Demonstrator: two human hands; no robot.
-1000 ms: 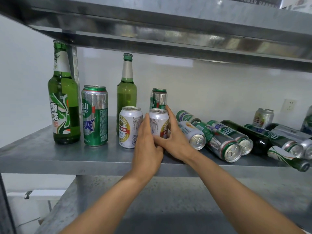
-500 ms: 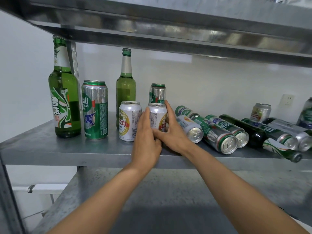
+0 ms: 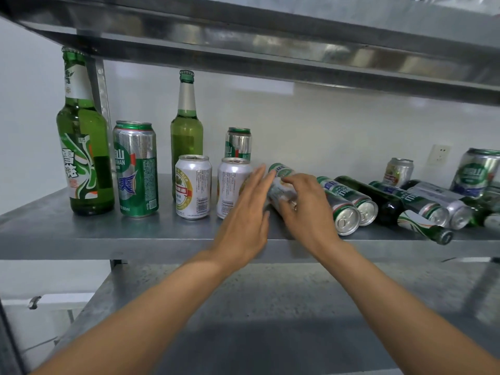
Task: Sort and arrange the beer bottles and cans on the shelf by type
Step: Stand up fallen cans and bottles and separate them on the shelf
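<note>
On the grey metal shelf [image 3: 108, 234] I have, at far left, a tall green glass bottle [image 3: 85, 147] standing upright, with a tall green-and-silver can [image 3: 136, 169] just beside it. Next comes a second green glass bottle [image 3: 186, 125], set further back, and in front of it a short white can with a red-and-gold label [image 3: 193, 186]. A second short white can [image 3: 230, 185] stands just beside that one, with another upright green-and-silver can [image 3: 238, 143] behind it. The left hand [image 3: 244, 215] sits at this second can's right side, fingers straight, its grip released; I cannot tell whether it touches. The right hand [image 3: 305, 209] has its grip curled over a blurred short can lying on its side [image 3: 280, 182]. Just right of it I see two tall cans lying down [image 3: 346, 204] with their ends toward me, then a dark glass bottle on its side [image 3: 384, 204] among more fallen cans. Further back stand a small silver can [image 3: 397, 171] and, at the right edge, a large green-and-silver can [image 3: 479, 171].
</note>
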